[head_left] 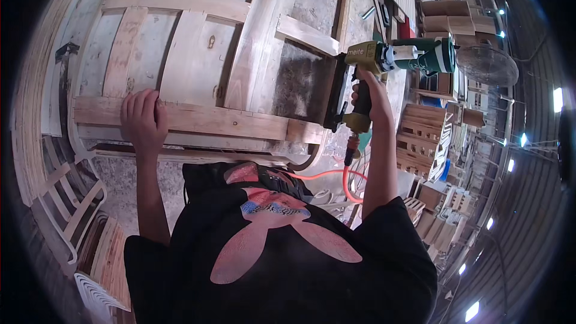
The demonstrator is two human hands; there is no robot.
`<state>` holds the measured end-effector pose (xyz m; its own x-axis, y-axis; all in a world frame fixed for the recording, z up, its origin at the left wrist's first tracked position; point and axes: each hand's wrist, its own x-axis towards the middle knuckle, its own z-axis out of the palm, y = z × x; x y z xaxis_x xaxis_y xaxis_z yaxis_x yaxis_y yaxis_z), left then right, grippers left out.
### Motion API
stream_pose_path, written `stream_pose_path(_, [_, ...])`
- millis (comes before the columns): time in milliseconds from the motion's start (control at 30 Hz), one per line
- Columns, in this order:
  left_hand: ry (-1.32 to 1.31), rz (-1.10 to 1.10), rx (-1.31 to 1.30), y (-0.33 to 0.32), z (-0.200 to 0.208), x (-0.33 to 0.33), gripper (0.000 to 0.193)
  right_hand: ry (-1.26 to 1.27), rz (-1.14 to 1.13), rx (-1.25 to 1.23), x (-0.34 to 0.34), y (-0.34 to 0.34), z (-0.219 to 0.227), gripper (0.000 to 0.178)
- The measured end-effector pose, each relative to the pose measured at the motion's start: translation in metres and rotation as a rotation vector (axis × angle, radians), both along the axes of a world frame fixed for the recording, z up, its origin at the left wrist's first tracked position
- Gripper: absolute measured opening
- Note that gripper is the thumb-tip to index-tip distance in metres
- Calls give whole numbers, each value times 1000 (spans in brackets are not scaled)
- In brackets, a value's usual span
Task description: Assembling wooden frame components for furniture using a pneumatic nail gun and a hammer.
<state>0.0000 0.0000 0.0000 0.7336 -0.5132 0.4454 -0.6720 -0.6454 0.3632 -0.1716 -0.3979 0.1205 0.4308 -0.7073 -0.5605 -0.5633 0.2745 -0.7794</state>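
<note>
My left hand (143,119) rests on the near rail (207,119) of a slatted wooden frame, its fingers laid over the board and holding nothing. My right hand (377,101) is wrapped around the black handle of a gold-coloured air nail gun (361,54). The gun is raised beside the right end of the frame, its dark magazine toward the boards. An orange air hose (347,181) runs from the base of its handle. Several light slats (186,54) run away from the near rail to a crosspiece (174,1). Whether the nose touches wood is hard to tell.
Below the left end of the frame stand bent metal frames with slats (73,207) and stacked curved wood pieces (111,258). On the right are stacked wooden parts (423,138), cardboard boxes (447,17) and a round wire-guarded fan (489,66). A green-and-white cylindrical object (435,55) shows behind the gun.
</note>
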Motion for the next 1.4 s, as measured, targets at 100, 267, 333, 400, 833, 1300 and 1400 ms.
stream_pose_path(100, [1,-2,-9,0,2,0,18,-27,-12,0,-2,-2,3,29])
stream_pose_path(267, [-6,-1,-18,-1,1,-2,18,-16,-41,-18,5,-13,14,30])
stream_pose_path(333, [2,0,-11,1,-1,-2,18,-37,-26,-36,13,-20,14,30])
stream_pose_path(400, [9,6,-4,2,0,-2,18,-30,12,-38,17,-26,11,30])
stream_pose_path(833, [5,8,0,-1,1,0,18,-72,25,-20,23,-37,-7,32])
stream_pose_path(1300, [11,9,-3,0,1,-1,17,-68,-36,-75,22,-30,-11,30])
stream_pose_path(1400, [14,3,1,1,0,-1,17,-61,-36,-69,21,-30,-10,30])
